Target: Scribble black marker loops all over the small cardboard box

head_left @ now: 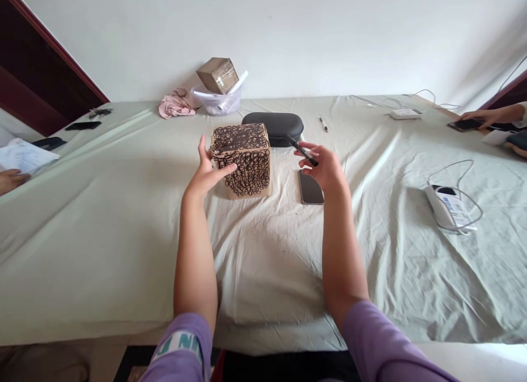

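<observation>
A cardboard box (247,173) covered in black looping scribbles on its top and front is in the middle of the table. My left hand (206,170) grips its left side, the thumb across the front face and the other fingers at the left edge. In my right hand (325,165) is a black marker pen (303,151), pinched between thumb and fingers and pointing up and left, apart from the box. Beneath that hand lies a dark smartphone (312,190), partly covered by it. Behind the box sits a black hard case (284,125), partly hidden.
At the wall, a plastic basin (222,105) holds a small carton (218,74), beside a pink cloth (177,103). A small pen (324,124) lies beyond my right hand. A white device with a cable (450,206) rests at right. Other people's hands show at both sides.
</observation>
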`<state>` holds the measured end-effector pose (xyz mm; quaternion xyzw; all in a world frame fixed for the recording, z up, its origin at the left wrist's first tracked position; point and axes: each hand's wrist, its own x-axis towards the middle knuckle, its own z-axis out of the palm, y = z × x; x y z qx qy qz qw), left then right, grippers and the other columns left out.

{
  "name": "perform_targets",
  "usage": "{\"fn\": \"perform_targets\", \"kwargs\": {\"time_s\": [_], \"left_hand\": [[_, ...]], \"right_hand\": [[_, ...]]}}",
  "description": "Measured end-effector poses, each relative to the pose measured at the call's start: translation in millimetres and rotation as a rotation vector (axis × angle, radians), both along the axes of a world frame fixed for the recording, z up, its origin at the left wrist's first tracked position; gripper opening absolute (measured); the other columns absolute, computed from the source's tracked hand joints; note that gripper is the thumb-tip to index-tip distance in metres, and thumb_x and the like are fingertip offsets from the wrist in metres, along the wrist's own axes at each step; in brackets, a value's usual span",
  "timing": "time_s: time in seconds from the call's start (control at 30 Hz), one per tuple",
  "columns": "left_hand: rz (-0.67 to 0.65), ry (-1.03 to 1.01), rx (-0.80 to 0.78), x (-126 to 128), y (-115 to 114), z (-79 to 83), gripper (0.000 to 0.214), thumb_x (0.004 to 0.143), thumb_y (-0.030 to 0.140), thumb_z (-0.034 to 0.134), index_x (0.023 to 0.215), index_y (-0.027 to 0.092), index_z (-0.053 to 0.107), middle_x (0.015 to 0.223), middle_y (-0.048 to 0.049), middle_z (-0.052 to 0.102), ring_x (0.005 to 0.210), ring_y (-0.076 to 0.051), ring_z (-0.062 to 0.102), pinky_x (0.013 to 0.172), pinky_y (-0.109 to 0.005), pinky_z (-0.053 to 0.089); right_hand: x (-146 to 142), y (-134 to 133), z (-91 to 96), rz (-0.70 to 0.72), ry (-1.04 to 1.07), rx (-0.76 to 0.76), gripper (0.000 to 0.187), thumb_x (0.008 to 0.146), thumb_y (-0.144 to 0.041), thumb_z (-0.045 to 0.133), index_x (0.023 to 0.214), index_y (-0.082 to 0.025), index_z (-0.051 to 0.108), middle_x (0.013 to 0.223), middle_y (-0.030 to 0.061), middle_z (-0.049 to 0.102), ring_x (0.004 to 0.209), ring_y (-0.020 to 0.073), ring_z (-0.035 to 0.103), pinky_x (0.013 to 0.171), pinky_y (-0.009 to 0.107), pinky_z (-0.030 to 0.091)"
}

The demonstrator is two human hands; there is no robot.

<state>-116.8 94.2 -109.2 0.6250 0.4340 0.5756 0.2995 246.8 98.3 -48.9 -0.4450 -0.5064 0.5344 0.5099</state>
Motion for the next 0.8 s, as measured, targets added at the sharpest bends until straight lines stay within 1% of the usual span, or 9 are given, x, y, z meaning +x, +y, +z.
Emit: {"fn": "perform_targets", "kwargs": {"time_s": [0.1, 0.2, 0.33, 0.43, 0.5, 0.6, 0.67, 0.73, 0.8], "left_hand": [[-0.049, -0.096, -0.177, 8.0, 6.6, -26.2, 0.133, 0.063, 0.059, 0.103, 0.170, 0.038, 0.026, 0.171, -0.0171, 0.049, 0.161, -0.041, 0.048, 0.135, -0.062, 0.035], [-0.105, -0.200, -0.246, 15.5, 7.1, -45.3, 0.130, 0.054, 0.066, 0.101, 0.164, 0.036, 0.038, 0.165, -0.0156, 0.056, 0.156, -0.041, 0.052, 0.133, -0.061, 0.038], [-0.135, -0.246, -0.262, 18.1, 8.4, -65.6, 0.127, 0.052, 0.067, 0.099, 0.160, 0.032, 0.043, 0.154, -0.0156, 0.065, 0.147, -0.041, 0.059, 0.126, -0.062, 0.045], [-0.109, -0.198, -0.208, 20.8, 9.7, -74.6, 0.120, 0.053, 0.063, 0.099, 0.156, 0.027, 0.049, 0.147, -0.0156, 0.069, 0.148, -0.041, 0.058, 0.127, -0.060, 0.044], [-0.110, -0.176, -0.192, 24.6, 9.5, -77.2, 0.118, 0.052, 0.060, 0.101, 0.153, 0.025, 0.051, 0.143, -0.0164, 0.070, 0.148, -0.042, 0.057, 0.126, -0.059, 0.044], [-0.146, -0.171, -0.202, 32.4, 8.1, -78.2, 0.120, 0.049, 0.060, 0.103, 0.152, 0.024, 0.051, 0.142, -0.0177, 0.070, 0.147, -0.044, 0.058, 0.125, -0.060, 0.045], [-0.150, -0.182, -0.206, 37.6, 7.4, -78.6, 0.124, 0.046, 0.060, 0.104, 0.152, 0.024, 0.050, 0.148, -0.0185, 0.066, 0.149, -0.045, 0.056, 0.127, -0.060, 0.044], [-0.140, -0.202, -0.212, 41.6, 7.1, -79.8, 0.128, 0.043, 0.060, 0.105, 0.152, 0.025, 0.049, 0.155, -0.0188, 0.062, 0.151, -0.045, 0.054, 0.129, -0.060, 0.041], [-0.133, -0.219, -0.225, 43.7, 7.4, -81.8, 0.130, 0.041, 0.060, 0.105, 0.153, 0.025, 0.049, 0.158, -0.0190, 0.060, 0.151, -0.046, 0.054, 0.130, -0.060, 0.040]], "right_hand": [[-9.8, 11.8, -26.2, -0.018, -0.318, -0.061, 0.049, 0.077, -0.021, 0.060, 0.123, -0.018, 0.079, 0.106, 0.0084, 0.079, 0.068, 0.0143, 0.061, 0.061, 0.028, 0.047], [-22.2, 18.4, -51.2, 0.005, -0.644, -0.062, 0.057, 0.073, -0.009, 0.057, 0.124, -0.014, 0.082, 0.101, 0.0093, 0.080, 0.073, 0.0175, 0.065, 0.066, 0.029, 0.049], [-31.5, 21.8, -71.2, 0.034, -0.756, -0.067, 0.055, 0.068, -0.003, 0.061, 0.115, -0.014, 0.086, 0.106, 0.0145, 0.082, 0.095, 0.0282, 0.074, 0.080, 0.035, 0.056], [-28.1, 24.4, -73.5, 0.078, -0.805, -0.077, 0.049, 0.070, -0.005, 0.066, 0.113, -0.019, 0.087, 0.112, 0.0129, 0.083, 0.106, 0.0315, 0.075, 0.092, 0.038, 0.057], [-20.3, 26.6, -71.1, 0.075, -0.839, -0.090, 0.052, 0.073, -0.009, 0.069, 0.120, -0.022, 0.085, 0.120, 0.0120, 0.082, 0.117, 0.0329, 0.073, 0.102, 0.041, 0.056], [-4.6, 29.0, -66.8, -0.056, -0.926, -0.136, 0.064, 0.077, -0.013, 0.070, 0.141, -0.018, 0.073, 0.146, 0.0219, 0.069, 0.143, 0.0433, 0.055, 0.118, 0.058, 0.044], [4.2, 29.5, -66.3, -0.188, -1.016, -0.244, 0.071, 0.078, -0.017, 0.074, 0.148, -0.013, 0.066, 0.155, 0.0305, 0.058, 0.150, 0.0503, 0.045, 0.120, 0.068, 0.037], [9.8, 29.8, -68.2, -0.275, -1.084, -0.381, 0.079, 0.077, -0.022, 0.082, 0.152, -0.008, 0.060, 0.158, 0.0359, 0.052, 0.151, 0.0528, 0.044, 0.119, 0.068, 0.039], [12.8, 30.4, -72.1, -0.303, -1.105, -0.468, 0.091, 0.074, -0.027, 0.090, 0.155, -0.006, 0.056, 0.158, 0.0374, 0.051, 0.151, 0.0526, 0.046, 0.118, 0.065, 0.044]]}}
